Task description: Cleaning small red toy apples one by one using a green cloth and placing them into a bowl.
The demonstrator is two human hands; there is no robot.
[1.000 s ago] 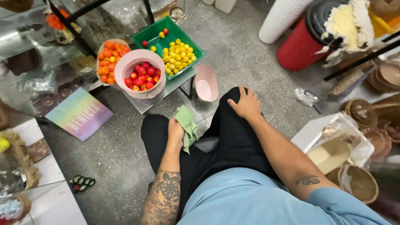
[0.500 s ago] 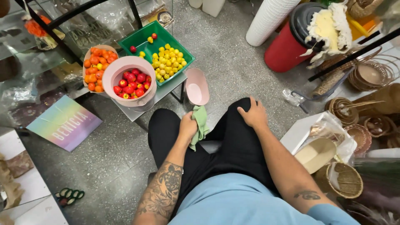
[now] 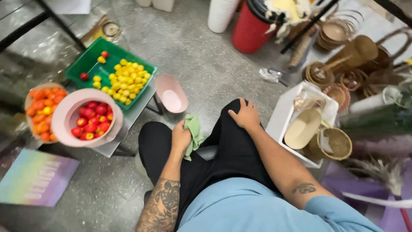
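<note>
I see light green cloth (image 3: 194, 131) in left hand (image 3: 181, 138). Trousers (image 3: 223, 150) black, shirt (image 3: 253, 210) light blue. Dark tattoo patterns on both forearms. Green crate (image 3: 88, 60) with yellow fruit (image 3: 125, 81), few red ones among them. Pink bowl (image 3: 71, 112) of red fruit (image 3: 92, 120); tan bowl (image 3: 30, 96) of orange fruit (image 3: 40, 114). Small pink scoop-shaped dish (image 3: 171, 92). Red bin (image 3: 251, 30), black rim. White box (image 3: 292, 107), woven baskets (image 3: 334, 144) tan and brown. Rainbow-gradient card (image 3: 36, 176) on floor (image 3: 206, 60), floor grey speckled.

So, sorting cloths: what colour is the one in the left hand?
Light green cloth, gripped in the left hand; head view.
</note>
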